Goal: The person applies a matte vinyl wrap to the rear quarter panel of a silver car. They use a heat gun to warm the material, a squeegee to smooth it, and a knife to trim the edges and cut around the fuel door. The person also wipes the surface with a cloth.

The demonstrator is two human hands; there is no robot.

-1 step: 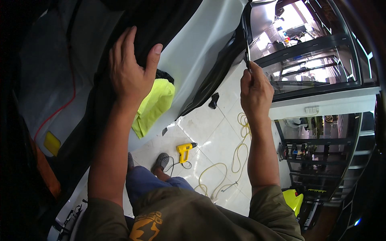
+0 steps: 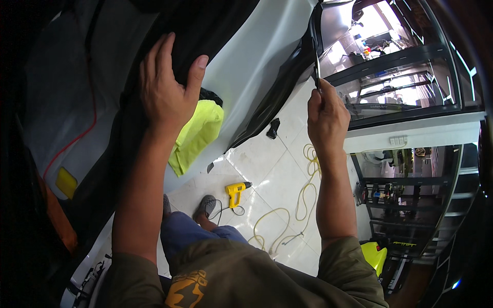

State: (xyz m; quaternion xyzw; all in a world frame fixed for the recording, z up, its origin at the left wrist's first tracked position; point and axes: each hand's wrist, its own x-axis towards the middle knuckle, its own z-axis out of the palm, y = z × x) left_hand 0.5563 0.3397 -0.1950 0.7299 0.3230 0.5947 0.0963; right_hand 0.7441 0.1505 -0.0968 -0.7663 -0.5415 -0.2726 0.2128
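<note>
Black, smooth trim [image 2: 218,23] lies beneath the person's left hand [image 2: 167,92], which is spread flat with the thumb held well apart from the fingers and nothing gripped; whether the whole palm touches the surface cannot be told. The right hand [image 2: 328,110], away to the right, has its thumb and bent fingers pinched together on the lower end of a thin, dark strip with a pale edge [image 2: 317,66], which points upward along the border of a curved, glossy, pale grey panel [image 2: 257,59].

Just beside the left wrist, a bright yellow-green soft cloth [image 2: 200,131] hangs over the lower part of that panel. A wavy-edged, shiny black sheet [image 2: 275,90] runs along the panel's right border, between the hands.

Below, on the white tiled floor [image 2: 272,167], lie a crumpled black scrap [image 2: 273,128], a yellow heat gun with a black nozzle [image 2: 235,194] and a looping pale-yellow cord [image 2: 311,167]. Farther left, a thin red wire [image 2: 77,139] curves down toward a small, flat yellow pad [image 2: 67,183].
</note>
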